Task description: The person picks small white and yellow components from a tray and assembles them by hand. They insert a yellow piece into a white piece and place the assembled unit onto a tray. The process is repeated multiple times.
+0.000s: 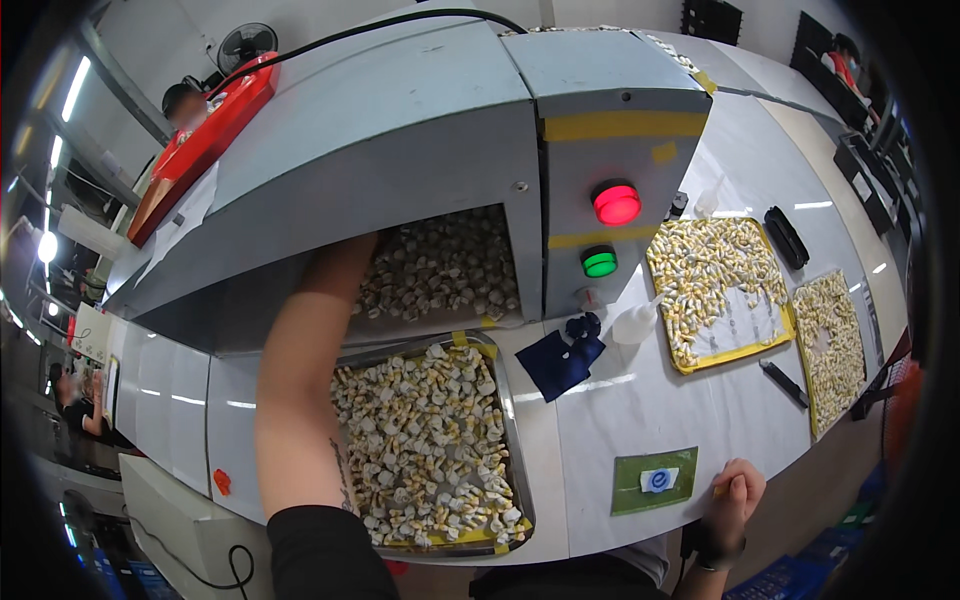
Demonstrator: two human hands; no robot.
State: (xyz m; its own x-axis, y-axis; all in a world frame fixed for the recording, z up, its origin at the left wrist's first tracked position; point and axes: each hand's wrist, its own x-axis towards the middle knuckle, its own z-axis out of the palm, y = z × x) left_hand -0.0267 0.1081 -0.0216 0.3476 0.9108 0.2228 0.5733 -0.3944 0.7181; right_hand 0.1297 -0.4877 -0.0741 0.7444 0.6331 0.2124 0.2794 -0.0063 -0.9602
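Observation:
My left forearm reaches into the dark opening of a grey metal box machine. The hand at its end is lost in the shadow beside a heap of small pale pieces inside. Below the opening, a metal tray holds many small white and yellow pieces, partly covered by my arm. At the table's front edge, my right hand is closed, its fingers curled together; what they hold, if anything, is too small to name. A green mat with a small white and blue packet lies left of it.
The machine carries a lit red button and a green button. Beside it lie a dark blue cloth and a white bottle. Two yellow-edged trays of pieces, a black case and a black knife-like tool sit right.

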